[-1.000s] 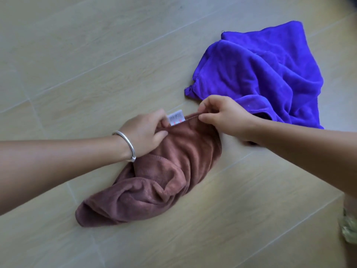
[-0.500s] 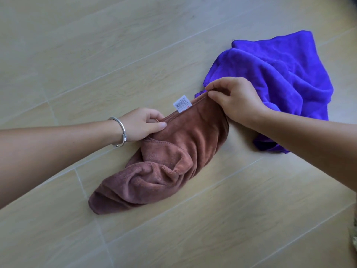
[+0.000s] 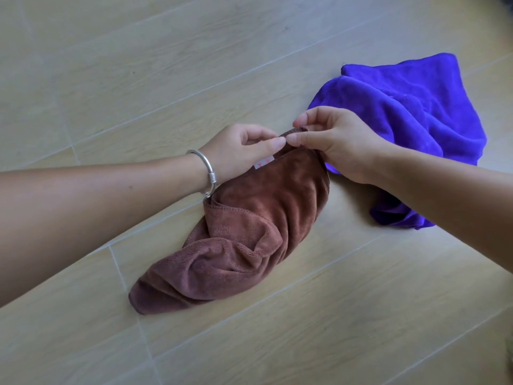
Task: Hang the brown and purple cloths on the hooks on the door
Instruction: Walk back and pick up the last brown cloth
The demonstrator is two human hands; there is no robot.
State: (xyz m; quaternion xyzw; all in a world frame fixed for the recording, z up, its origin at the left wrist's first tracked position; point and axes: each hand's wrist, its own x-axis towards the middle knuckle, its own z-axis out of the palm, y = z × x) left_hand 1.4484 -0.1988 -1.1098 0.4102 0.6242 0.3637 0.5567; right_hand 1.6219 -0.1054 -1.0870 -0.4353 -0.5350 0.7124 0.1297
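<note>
A crumpled brown cloth [image 3: 244,232] lies on the floor in the middle of the head view. Its top hem is lifted, with a small white label [image 3: 262,163] showing below my left palm. My left hand [image 3: 241,151], a silver bangle on its wrist, pinches that hem. My right hand [image 3: 336,143] pinches the same hem right beside it, fingertips nearly touching. A purple cloth [image 3: 410,118] lies bunched on the floor at the right, partly under my right forearm. No door or hooks are in view.
Pale wood-look floor tiles [image 3: 166,65] fill the view all around the two cloths. A dark edge shows at the top right corner [image 3: 506,1].
My left hand has slid right along the brown cloth's hem until it meets my right hand. The label is now mostly covered by my left palm. The view has shifted slightly.
</note>
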